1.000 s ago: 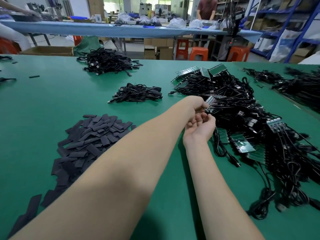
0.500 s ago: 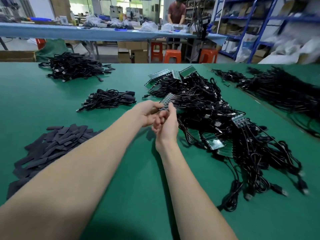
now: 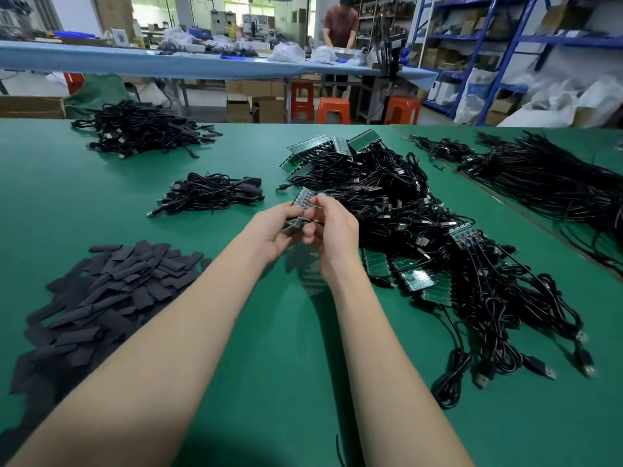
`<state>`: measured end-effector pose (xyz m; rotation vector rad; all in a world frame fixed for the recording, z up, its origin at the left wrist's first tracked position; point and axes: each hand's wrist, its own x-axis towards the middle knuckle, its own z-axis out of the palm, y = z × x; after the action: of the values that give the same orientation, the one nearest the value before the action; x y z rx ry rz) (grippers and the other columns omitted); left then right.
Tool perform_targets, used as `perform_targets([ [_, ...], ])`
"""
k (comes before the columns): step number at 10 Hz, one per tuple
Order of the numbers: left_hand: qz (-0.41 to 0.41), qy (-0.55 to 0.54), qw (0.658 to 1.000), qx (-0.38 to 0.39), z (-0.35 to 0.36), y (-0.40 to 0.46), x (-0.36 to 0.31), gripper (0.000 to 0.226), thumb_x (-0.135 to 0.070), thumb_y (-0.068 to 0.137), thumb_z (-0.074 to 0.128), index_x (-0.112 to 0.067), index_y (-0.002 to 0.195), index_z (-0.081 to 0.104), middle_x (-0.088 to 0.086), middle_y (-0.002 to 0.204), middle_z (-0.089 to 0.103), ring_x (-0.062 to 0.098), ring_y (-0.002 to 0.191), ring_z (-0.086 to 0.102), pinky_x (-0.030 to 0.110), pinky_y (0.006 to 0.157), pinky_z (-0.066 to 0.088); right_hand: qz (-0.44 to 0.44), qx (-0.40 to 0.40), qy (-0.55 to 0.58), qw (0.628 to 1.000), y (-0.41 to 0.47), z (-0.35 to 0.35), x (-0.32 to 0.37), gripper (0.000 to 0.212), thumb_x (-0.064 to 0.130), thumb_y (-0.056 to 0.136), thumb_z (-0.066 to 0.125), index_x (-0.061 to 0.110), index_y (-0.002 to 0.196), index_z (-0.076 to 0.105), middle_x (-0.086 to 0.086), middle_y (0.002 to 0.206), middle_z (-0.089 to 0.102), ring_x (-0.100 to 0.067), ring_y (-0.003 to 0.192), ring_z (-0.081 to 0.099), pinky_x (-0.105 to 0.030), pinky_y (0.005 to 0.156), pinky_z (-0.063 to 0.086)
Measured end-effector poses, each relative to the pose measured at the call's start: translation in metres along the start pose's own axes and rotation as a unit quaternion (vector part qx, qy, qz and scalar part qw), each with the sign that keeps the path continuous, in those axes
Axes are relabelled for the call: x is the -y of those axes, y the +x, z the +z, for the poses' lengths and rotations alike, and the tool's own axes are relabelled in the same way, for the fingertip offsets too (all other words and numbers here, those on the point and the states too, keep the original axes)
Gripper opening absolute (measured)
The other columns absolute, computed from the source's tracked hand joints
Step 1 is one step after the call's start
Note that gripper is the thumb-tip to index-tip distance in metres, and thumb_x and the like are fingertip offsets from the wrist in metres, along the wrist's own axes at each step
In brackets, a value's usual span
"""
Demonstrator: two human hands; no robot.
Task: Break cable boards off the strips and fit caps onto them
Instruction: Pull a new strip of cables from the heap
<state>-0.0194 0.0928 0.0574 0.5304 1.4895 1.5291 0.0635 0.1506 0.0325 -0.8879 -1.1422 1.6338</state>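
Observation:
Both hands meet above the green table (image 3: 286,348) and hold one strip of green cable boards (image 3: 302,201). My left hand (image 3: 274,232) grips the strip's lower part from the left. My right hand (image 3: 332,227) pinches its upper part with thumb and fingertips. Black cables run from the strip into the big tangle of cables and board strips (image 3: 421,230) at the right. A heap of flat black caps (image 3: 101,291) lies at the left.
A small bundle of black cables (image 3: 212,195) lies just beyond my hands, a larger pile (image 3: 141,129) at the back left, and more cables (image 3: 556,183) at the far right. Behind the table stand a blue bench, orange stools and a person.
My hands have lifted the board strip out of the tangle and drawn it toward me and to the left. The view has swung right.

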Motion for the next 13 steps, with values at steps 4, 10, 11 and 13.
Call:
perform_targets([
  [4,0.031,-0.16,0.981,0.105,-0.098,-0.034,-0.01,0.055,-0.006,0.08,0.064,-0.007,0.134,0.056,0.016,0.125,0.069,0.024,0.099,0.072,0.029,0.077,0.062,-0.225,0.047,-0.391,0.891,-0.041,-0.002,0.044,0.026,0.047,0.095,0.058,0.026,0.109,0.065,0.012,0.108,0.068,-0.011,0.109,0.059,-0.034,0.092,0.048],
  [10,-0.015,-0.137,0.981,0.14,-0.145,-0.07,-0.006,0.039,-0.012,0.084,0.062,-0.011,0.122,0.072,0.009,0.102,0.07,0.019,0.078,0.074,0.014,0.05,0.055,-0.06,0.218,-0.401,0.888,-0.034,-0.013,0.041,0.06,0.075,0.094,0.036,0.028,0.09,0.074,0.011,0.077,0.07,-0.007,0.079,0.068,-0.034,0.089,0.052],
  [11,-0.016,-0.121,0.982,0.147,-0.144,-0.068,-0.006,0.038,-0.011,0.086,0.061,-0.006,0.122,0.071,0.012,0.107,0.073,0.022,0.079,0.075,0.019,0.057,0.059,0.006,0.23,-0.381,0.896,-0.037,-0.012,0.039,0.061,0.073,0.096,0.033,0.027,0.091,0.072,0.003,0.092,0.068,-0.007,0.069,0.067,-0.032,0.067,0.059],
  [13,-0.008,-0.1,0.985,0.143,-0.143,-0.067,-0.004,0.033,-0.011,0.084,0.061,-0.008,0.116,0.067,0.012,0.1,0.071,0.019,0.073,0.073,0.016,0.054,0.055,0.105,0.26,-0.397,0.874,-0.037,-0.015,0.028,0.072,0.083,0.089,0.032,0.025,0.12,0.063,0.002,0.105,0.068,-0.02,0.096,0.067,-0.037,0.079,0.05],
])
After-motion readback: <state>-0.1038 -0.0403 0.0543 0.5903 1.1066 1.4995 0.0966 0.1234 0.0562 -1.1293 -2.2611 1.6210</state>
